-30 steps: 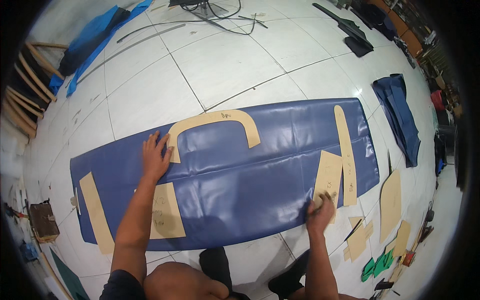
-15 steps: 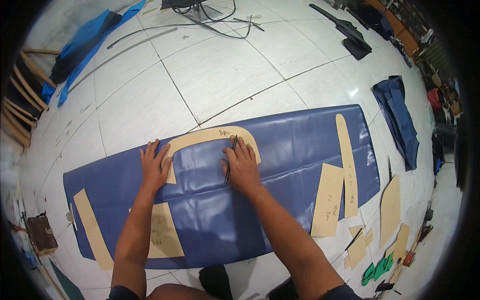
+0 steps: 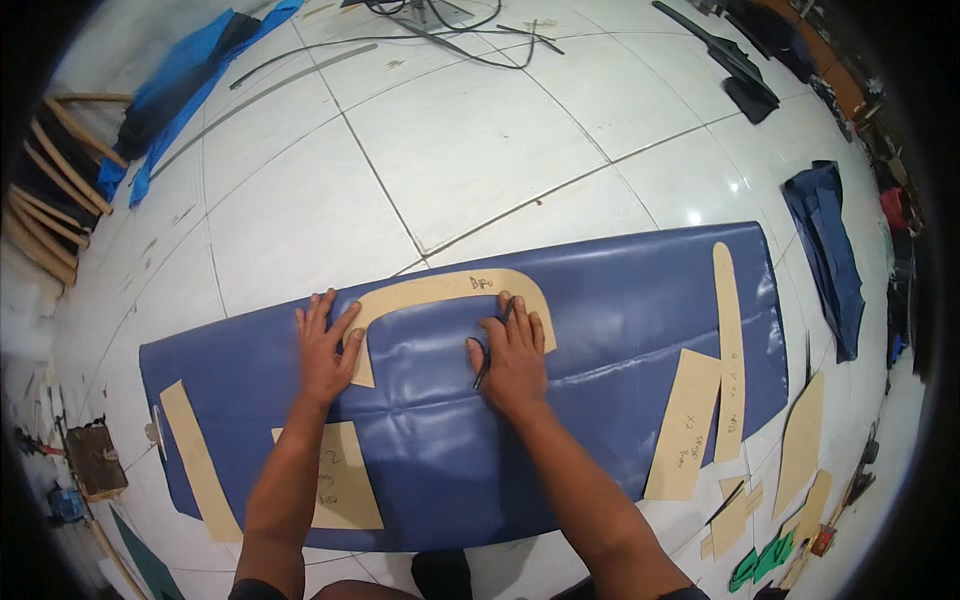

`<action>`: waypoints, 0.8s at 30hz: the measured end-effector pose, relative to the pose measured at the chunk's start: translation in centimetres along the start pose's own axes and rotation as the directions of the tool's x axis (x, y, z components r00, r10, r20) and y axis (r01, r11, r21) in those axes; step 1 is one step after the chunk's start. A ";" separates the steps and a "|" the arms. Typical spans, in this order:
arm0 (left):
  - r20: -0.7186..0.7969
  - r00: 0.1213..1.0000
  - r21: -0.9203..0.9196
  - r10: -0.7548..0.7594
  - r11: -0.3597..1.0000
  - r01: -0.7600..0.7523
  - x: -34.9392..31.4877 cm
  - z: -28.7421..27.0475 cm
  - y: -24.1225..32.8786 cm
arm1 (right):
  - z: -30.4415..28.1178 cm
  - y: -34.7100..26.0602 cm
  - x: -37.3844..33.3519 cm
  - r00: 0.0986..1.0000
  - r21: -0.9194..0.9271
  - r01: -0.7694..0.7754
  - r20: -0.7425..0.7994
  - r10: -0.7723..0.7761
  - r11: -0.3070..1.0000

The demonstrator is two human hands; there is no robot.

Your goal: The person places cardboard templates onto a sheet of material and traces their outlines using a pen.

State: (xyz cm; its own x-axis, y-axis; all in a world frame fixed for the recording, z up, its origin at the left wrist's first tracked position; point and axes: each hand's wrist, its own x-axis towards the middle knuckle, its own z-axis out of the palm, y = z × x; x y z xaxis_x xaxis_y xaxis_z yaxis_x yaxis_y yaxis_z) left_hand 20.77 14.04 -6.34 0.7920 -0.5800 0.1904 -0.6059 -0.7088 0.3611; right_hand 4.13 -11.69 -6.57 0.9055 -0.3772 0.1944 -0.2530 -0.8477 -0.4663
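Note:
A blue vinyl-like sheet [image 3: 620, 300] lies spread on the floor before me, with fold creases across it. Near its far edge rests an arched tan cardboard template [image 3: 430, 289] with handwriting on it. My left hand [image 3: 328, 352] presses at the arch's left leg, fingers spread, thumb and palm edge touching the card. Inside the right bend, my right hand [image 3: 517, 362] grips a slim dark pen [image 3: 482, 368], which lies across under the fingers. Its fingertips reach the card's inner edge. The pen's middle is hidden by the hand.
More tan templates lie on the sheet: a strip [image 3: 200, 460] at left, a panel [image 3: 350, 475] by my left forearm, a tapered piece [image 3: 685, 425] and a long strip [image 3: 728, 350] at right. Card offcuts [image 3: 730, 520] and folded blue material [image 3: 825, 255] lie on the tiled floor.
The whole view has shifted, so the sheet and templates appear farther right and slightly lower. Both hands stay at the arched template, and the pen remains in my right hand.

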 end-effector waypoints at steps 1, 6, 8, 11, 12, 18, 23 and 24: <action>0.013 1.000 -0.005 -0.011 1.000 0.011 -0.1 0.0 -0.3 | 0.0 -0.3 -0.1 1.000 -0.001 -0.011 0.012 0.011 1.000; -0.011 1.000 -0.051 -0.001 0.999 0.001 0.4 -0.3 0.9 | -0.2 -0.3 0.0 0.999 -0.046 -0.024 0.022 0.025 0.999; -0.032 0.999 -0.001 0.005 1.000 -0.005 1.1 -0.5 3.1 | -0.4 0.0 0.0 1.000 -0.058 -0.025 0.018 0.026 0.998; 0.037 0.974 -0.067 0.226 0.973 -0.223 3.0 0.6 9.5 | -0.4 -0.2 -0.1 1.000 -0.032 0.007 -0.013 -0.008 0.999; 0.079 0.953 -0.044 0.291 0.956 -0.288 3.5 1.7 11.0 | -0.3 -0.1 0.0 1.000 -0.033 0.011 -0.010 -0.012 0.999; 0.144 0.957 -0.010 0.252 0.967 -0.254 3.3 5.3 10.8 | 0.0 -0.6 0.2 1.000 -0.023 -0.001 -0.008 0.001 1.000; 0.182 0.955 -0.066 0.236 0.972 -0.227 3.8 5.1 11.4 | -0.5 -0.3 0.3 1.000 -0.051 -0.020 0.006 0.020 0.999; 0.194 0.954 -0.056 0.228 0.974 -0.221 3.9 5.1 11.5 | -0.5 -0.3 0.2 1.000 -0.053 -0.025 0.009 0.026 0.998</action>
State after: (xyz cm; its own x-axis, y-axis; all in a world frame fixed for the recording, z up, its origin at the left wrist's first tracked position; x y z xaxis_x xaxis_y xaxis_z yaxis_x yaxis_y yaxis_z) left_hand 16.50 1.54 -6.07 0.6032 -0.7928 0.0870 -0.7608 -0.5393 0.3610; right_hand 4.24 -11.75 -5.94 0.9016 -0.3955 0.1750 -0.2933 -0.8565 -0.4247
